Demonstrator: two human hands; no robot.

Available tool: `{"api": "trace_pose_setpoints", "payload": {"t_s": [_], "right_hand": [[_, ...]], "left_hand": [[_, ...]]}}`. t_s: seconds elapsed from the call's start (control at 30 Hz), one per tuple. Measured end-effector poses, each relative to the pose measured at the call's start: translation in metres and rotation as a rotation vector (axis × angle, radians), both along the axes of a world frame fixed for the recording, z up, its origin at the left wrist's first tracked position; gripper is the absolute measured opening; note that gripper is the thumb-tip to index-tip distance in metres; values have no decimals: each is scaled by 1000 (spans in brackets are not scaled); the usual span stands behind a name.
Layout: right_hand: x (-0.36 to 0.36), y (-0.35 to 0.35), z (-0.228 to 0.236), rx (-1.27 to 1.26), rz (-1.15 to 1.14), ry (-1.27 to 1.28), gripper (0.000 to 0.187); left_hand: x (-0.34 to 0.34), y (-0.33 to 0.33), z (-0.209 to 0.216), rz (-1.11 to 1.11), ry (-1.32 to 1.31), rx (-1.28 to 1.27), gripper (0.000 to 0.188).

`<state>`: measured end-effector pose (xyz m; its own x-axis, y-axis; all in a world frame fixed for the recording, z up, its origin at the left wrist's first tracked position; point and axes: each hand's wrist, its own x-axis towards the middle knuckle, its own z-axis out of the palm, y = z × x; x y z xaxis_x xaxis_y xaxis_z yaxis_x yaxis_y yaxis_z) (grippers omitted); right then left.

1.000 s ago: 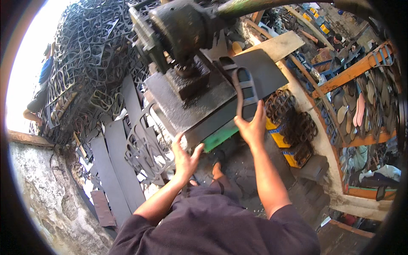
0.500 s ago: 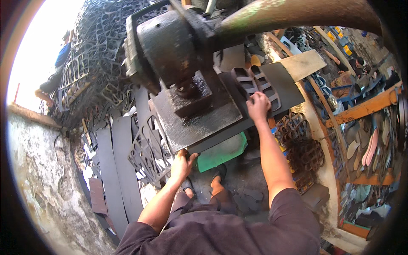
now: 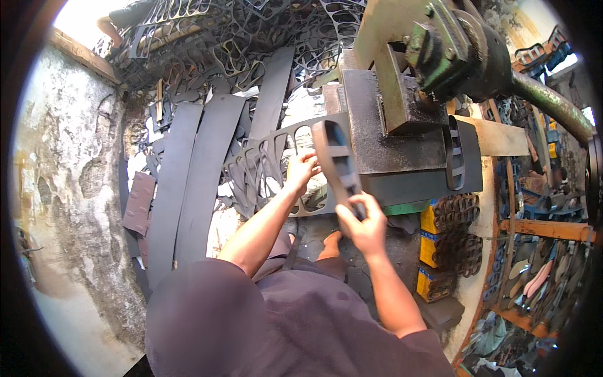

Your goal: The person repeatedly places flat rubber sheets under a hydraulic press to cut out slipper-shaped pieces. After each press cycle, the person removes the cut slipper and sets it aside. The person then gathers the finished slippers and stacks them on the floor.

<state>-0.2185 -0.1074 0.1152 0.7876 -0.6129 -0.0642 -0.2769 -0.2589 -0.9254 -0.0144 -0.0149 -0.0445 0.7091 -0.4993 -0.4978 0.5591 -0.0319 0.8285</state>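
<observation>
The right hand (image 3: 366, 223) is pinching the lower end of a sandal-shaped frame (image 3: 339, 151), which is tilting beside the near left corner of a metal plate (image 3: 402, 154). The left hand (image 3: 300, 171) is bending its fingers by a holed sheet (image 3: 273, 154); whether they are pinching it, I cannot tell. Beyond, a second frame (image 3: 457, 152) is resting near a black sheet's (image 3: 402, 187) right edge.

Right of the right hand (image 3: 364, 226), a black sheet (image 3: 405, 186) bore a sole-shaped frame (image 3: 456, 152). Lower down, stacked yellow boxes (image 3: 428, 252) carried dark looped pieces (image 3: 457, 213). Left of the left hand (image 3: 303, 173), long dark strips (image 3: 208, 163) lay over strewn scraps (image 3: 154, 164).
</observation>
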Motion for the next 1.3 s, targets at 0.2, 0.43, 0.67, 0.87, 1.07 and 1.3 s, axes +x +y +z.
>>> {"api": "trace_pose_setpoints", "payload": {"t_s": [0.2, 0.43, 0.67, 0.87, 1.07, 1.3], "right_hand": [[56, 24, -86, -720, -158, 111, 32], [63, 31, -100, -784, -161, 197, 42], [18, 24, -77, -613, -45, 223, 104], [-20, 4, -104, -728, 17, 241, 82], [-31, -8, -110, -664, 14, 205, 80], [-60, -69, -103, -736, -142, 618, 80]], "left_hand": [[-4, -1, 8, 66, 185, -216, 27], [-8, -5, 19, 131, 191, -133, 33], [-10, 1, 34, 101, 57, -185, 55], [-18, 3, 40, 34, 104, -253, 61], [-25, -4, 54, 6, 78, -229, 61], [-29, -50, 48, -38, -54, -169, 63]]}}
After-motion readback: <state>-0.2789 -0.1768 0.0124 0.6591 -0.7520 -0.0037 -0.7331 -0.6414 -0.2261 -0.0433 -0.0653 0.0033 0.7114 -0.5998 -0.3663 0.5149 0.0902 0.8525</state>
